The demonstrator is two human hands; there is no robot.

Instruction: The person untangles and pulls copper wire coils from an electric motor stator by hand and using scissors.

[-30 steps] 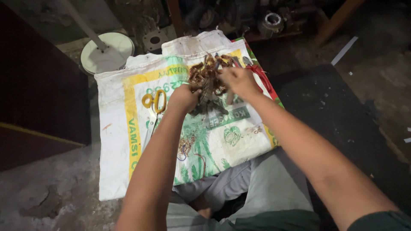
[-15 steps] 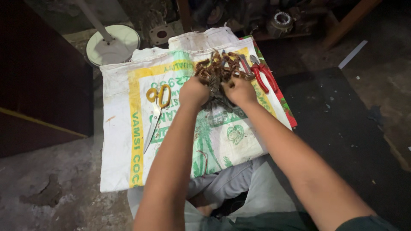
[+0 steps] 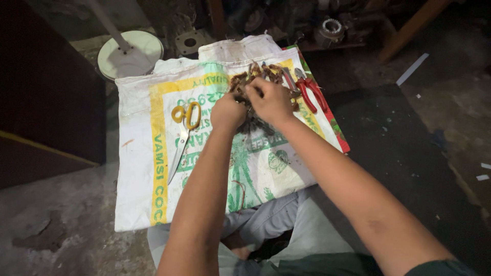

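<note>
A tangled bundle of brown copper-coloured wire [image 3: 255,76] lies on a white woven sack [image 3: 148,174] spread on the floor. Both hands work in this bundle. My left hand [image 3: 227,111] is closed on its near left part. My right hand [image 3: 271,99] grips strands at its middle, fingers curled over them. Much of the bundle is hidden under the hands.
Yellow-handled scissors [image 3: 183,130] lie on the sack left of my hands. Red-handled pliers [image 3: 308,93] lie at the sack's right edge. A round white stand base [image 3: 128,53] sits at the back left, metal machine parts [image 3: 327,28] at the back. My knees are under the sack's near edge.
My hands have drawn closer together over the wire bundle, and the right hand now lies over its middle. The view has shifted slightly.
</note>
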